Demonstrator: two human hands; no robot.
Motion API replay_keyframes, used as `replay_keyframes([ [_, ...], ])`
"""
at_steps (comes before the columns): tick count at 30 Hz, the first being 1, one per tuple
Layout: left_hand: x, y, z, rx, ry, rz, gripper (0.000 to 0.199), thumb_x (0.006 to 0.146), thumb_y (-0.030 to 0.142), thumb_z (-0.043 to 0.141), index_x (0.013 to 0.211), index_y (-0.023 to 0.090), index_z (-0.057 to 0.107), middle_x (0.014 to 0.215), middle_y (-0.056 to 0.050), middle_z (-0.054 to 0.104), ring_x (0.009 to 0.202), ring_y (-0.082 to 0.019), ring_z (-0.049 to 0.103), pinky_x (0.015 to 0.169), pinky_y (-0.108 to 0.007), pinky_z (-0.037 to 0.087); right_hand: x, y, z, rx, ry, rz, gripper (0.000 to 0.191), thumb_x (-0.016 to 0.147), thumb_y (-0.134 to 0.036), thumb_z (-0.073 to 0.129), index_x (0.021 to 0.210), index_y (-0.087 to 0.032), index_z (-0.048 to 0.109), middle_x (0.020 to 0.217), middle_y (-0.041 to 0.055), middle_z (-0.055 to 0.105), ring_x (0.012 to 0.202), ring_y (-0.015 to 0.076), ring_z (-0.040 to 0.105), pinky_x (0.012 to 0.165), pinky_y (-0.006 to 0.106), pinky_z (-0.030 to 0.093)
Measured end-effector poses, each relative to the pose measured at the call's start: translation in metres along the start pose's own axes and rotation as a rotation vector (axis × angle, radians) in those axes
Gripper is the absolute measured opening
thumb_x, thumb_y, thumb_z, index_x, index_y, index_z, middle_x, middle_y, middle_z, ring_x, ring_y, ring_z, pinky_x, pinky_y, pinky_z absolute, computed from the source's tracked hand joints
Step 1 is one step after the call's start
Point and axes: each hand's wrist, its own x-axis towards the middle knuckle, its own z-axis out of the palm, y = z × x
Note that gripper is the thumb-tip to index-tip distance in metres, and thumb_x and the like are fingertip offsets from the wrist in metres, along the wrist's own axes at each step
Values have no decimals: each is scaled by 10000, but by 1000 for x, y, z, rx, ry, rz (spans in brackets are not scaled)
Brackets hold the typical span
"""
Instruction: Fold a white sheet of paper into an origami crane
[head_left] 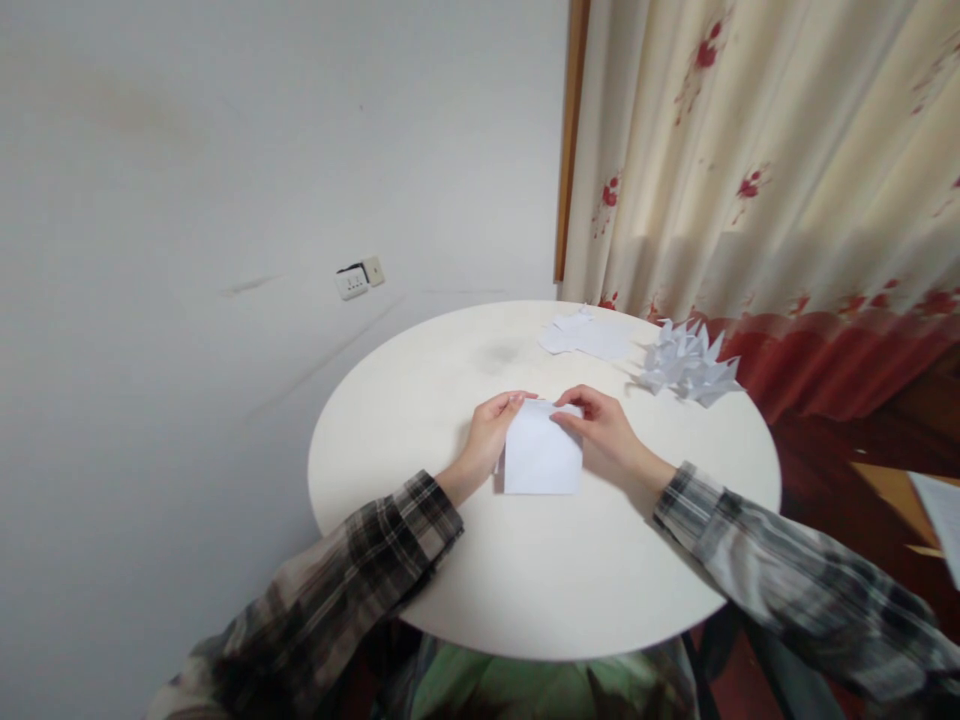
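Observation:
A white piece of paper (543,455), roughly square, is held between my two hands over the middle of the round table. My left hand (491,428) grips its upper left side, with the thumb on the front near the top corner. At the upper right, the fingers and thumb of my right hand (600,425) pinch the paper's edge. Part of another layer shows behind the sheet at its lower left. The fingers behind the paper are hidden.
Folded white paper pieces with pointed tips (688,362) stand clustered at the table's right back. Flat white sheets (589,335) lie beside them. The white round table (555,570) nears a wall with a socket (352,283); a patterned curtain (720,200) hangs at the right.

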Motion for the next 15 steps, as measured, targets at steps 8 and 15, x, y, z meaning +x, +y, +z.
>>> replay_keyframes([
  [8,0,-4,-1,-38,-71,-58,323,709,404,639,866,123,672,749,-38,644,641,-129,546,588,-221,390,-4,-1,4,93,49,124,197,689,-365,640,725,-194,549,626,-19,542,606,124,470,540,241,351],
  [15,-5,2,6,-37,-98,-96,383,649,411,698,896,125,640,735,-25,636,641,-132,561,602,-232,413,-3,-2,2,66,117,99,188,691,-353,633,706,-184,554,618,-11,565,592,127,487,528,241,359],
])
